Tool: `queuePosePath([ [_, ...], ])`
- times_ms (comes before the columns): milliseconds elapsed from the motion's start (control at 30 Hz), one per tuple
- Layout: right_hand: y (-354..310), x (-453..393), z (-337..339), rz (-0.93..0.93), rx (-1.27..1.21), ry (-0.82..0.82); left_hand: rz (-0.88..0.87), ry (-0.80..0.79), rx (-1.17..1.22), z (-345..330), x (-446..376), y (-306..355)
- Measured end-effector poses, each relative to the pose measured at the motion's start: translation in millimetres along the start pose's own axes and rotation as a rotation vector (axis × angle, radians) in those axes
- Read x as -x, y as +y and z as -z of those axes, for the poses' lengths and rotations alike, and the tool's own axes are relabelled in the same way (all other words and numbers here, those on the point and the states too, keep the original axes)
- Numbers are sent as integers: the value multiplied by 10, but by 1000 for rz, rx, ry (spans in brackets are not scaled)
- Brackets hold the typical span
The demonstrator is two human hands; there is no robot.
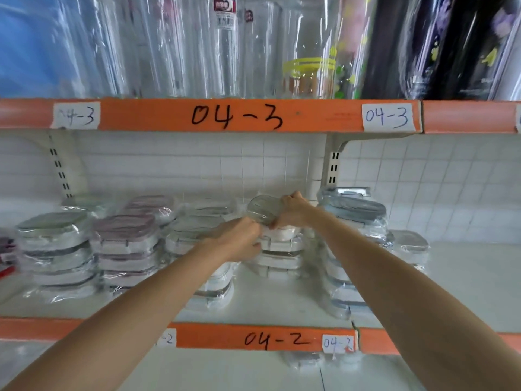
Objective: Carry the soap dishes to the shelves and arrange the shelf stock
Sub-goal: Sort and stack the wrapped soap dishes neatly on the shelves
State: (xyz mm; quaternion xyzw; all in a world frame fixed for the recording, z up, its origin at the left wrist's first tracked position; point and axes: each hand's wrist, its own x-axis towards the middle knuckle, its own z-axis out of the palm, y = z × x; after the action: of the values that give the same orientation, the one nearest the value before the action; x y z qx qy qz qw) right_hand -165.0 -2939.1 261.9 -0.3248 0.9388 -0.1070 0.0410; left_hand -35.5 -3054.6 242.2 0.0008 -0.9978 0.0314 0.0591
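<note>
Both my hands are up at the middle shelf, and I'm holding one wrapped soap dish (263,209) between them. My right hand (293,211) is curling round its right end, fingers over the top, thumb hidden from me. My left hand (239,235) is pinching at its lower left edge, knuckles bunched, and seems to be touching the wrap of the stack below too, though I can't tell for sure.

The dish is sitting right between the two hands, tipped up so its green lid is facing me and slightly left. Its long axis is running from lower right to upper left, the far end pointing up toward the tiled back wall (197,170). The right hand looks to be carrying more of it.

Directly underneath, the short white stack (279,249) is waiting, lying flat with its long side across the shelf (282,300). So I'm judging the dish needs laying flat and turning crosswise to match. A taller blue-lidded stack (352,221) is standing just beside my right wrist, so I'm watching that.
</note>
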Motion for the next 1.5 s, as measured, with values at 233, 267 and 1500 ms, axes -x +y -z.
queuePosePath([
  [233, -46, -138, 97, 32, 139, -20, -45, 60, 55, 2, 4, -88],
  [267, -49, -170, 122, 32, 150, -44, -55, 60, 50, 12, 2, -102],
  [1500, 1504, 2143, 447, 397, 439, 151, -21, 25, 4, -3, 464, 2296],
])
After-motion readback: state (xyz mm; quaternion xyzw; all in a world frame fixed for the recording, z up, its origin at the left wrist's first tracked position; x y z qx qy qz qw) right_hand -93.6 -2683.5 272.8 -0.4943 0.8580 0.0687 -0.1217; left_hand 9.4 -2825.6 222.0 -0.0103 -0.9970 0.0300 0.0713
